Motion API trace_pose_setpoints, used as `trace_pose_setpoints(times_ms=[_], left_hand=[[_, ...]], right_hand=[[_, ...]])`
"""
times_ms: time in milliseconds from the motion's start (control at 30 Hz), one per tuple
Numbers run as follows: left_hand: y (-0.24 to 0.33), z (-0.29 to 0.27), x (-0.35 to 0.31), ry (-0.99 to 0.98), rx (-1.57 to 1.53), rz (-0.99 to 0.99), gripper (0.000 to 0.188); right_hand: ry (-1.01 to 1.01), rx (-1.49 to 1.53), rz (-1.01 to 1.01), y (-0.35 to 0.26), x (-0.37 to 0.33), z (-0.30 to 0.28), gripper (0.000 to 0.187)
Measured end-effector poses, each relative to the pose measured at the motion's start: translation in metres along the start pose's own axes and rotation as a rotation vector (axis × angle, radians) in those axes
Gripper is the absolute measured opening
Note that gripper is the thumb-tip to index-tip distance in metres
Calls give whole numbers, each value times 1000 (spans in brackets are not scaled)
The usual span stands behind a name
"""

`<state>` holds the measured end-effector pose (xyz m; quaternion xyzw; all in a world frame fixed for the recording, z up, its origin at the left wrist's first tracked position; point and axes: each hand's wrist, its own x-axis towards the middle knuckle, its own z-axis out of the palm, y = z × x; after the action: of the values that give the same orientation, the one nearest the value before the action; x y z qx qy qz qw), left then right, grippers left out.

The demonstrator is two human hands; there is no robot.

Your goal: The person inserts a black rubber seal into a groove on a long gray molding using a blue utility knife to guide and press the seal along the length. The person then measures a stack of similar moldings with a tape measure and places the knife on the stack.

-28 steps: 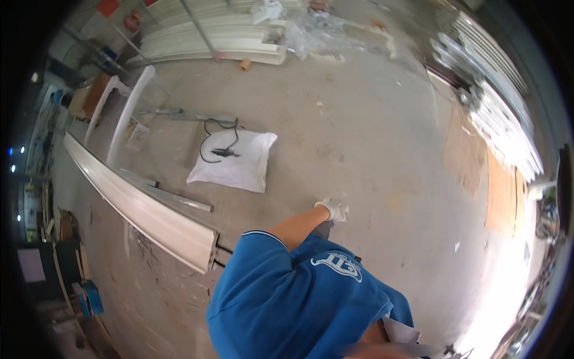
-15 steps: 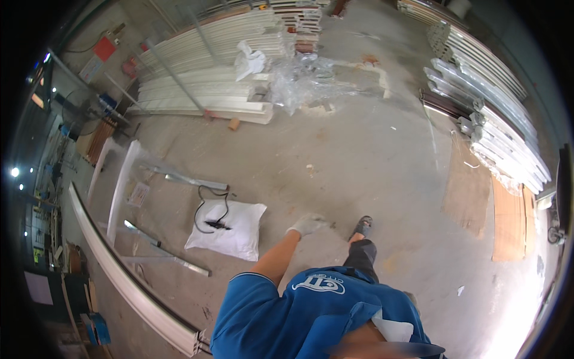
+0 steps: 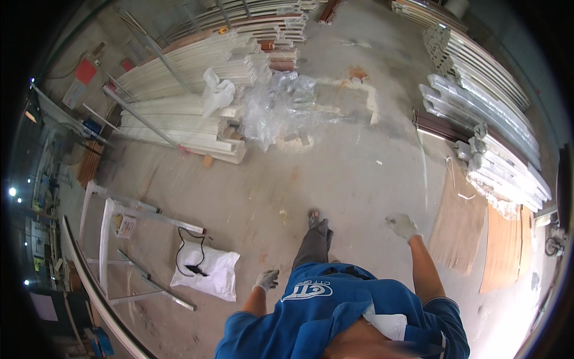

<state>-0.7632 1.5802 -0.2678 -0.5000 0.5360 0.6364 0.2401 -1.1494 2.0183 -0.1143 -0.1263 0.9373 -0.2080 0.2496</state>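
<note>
Both of my hands wear pale work gloves and hang at my sides, with nothing seen in either. My left hand (image 3: 266,279) is low beside my blue shirt, its fingers loosely bent and apart. Nearest to it lies a white sack (image 3: 215,274) on the floor, with a black cable (image 3: 194,269) on top. My right hand (image 3: 402,226) is stretched forward over the bare floor, its fingers loose and slightly curled, touching nothing. One dark-trousered leg (image 3: 311,242) is forward between them.
A metal frame (image 3: 107,245) stands left of the sack, with metal bars nearby. Ahead left are stacked white profiles (image 3: 173,128) and crumpled clear plastic film (image 3: 278,107). Wrapped profiles (image 3: 496,143) line the right side, beside brown cardboard sheets (image 3: 457,224).
My right hand has come into view at the right. My left hand has swung back toward my body. The stacks ahead and the sack now sit lower and further left in view.
</note>
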Motion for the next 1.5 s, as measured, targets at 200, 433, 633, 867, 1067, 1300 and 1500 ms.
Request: trace_pose_setpoints(times_ms=[200,433,633,867,1067,1300,1500], left_hand=[[137,16,94,-43,314,-43,44],[471,33,192,94,133,282,33],[706,87,231,199,141,555,37],[765,160,304,167,100,122,44],[889,123,336,527,-210,519,57],[1115,-52,328,1171,-267,758,75],[1274,-180,338,1626,216,588,83]], right_hand=[[73,229,-121,-40,174,-67,28],[-111,750,389,107,254,-29,22],[23,104,-323,252,276,84,13],[-102,1254,584,285,463,-43,8],[-60,850,528,223,697,-311,12],[85,595,169,55,947,-447,20],[-84,713,164,-63,1034,-428,20]])
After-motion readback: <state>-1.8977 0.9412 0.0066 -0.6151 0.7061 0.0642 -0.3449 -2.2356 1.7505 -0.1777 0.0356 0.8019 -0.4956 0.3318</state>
